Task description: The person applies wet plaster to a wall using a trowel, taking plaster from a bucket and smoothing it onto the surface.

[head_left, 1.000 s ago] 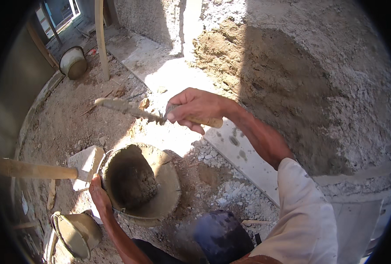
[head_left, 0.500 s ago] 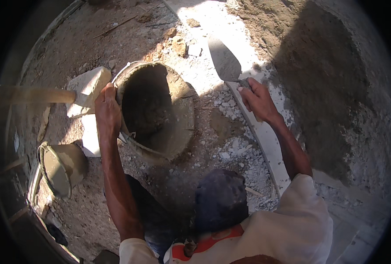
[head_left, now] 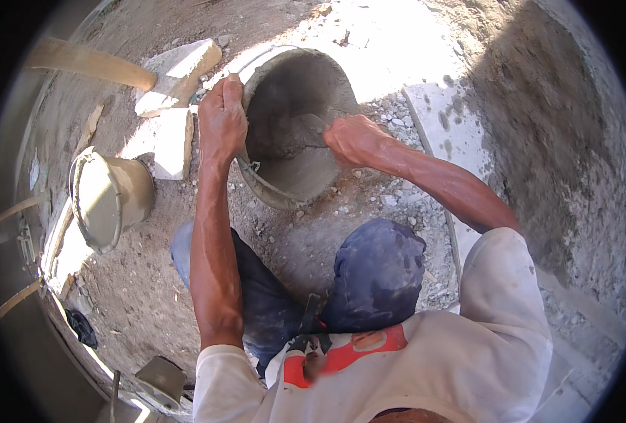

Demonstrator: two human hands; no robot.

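Observation:
A large mortar-crusted bucket (head_left: 333,79) stands tilted toward me, with grey mortar (head_left: 274,130) inside. My left hand (head_left: 223,120) is closed around its left rim, beside the thin wire handle. In my right hand (head_left: 355,141), at the bucket's right rim, is a trowel (head_left: 314,125). Its blade reaches inside against the mortar, and my fist hides its handle.
Left of the bucket lie pale blocks (head_left: 174,144), with a wooden pole (head_left: 91,62) above them. A smaller bucket (head_left: 133,190) stands at left. Along the right runs a pale slab edge (head_left: 443,130) beside a shaded mortar-covered surface (head_left: 531,134). A container (head_left: 161,379) lies lower left.
My right hand has brought the trowel from over the pale slab leftward into the bucket. The left hand keeps its hold on the rim. The whole view has shifted.

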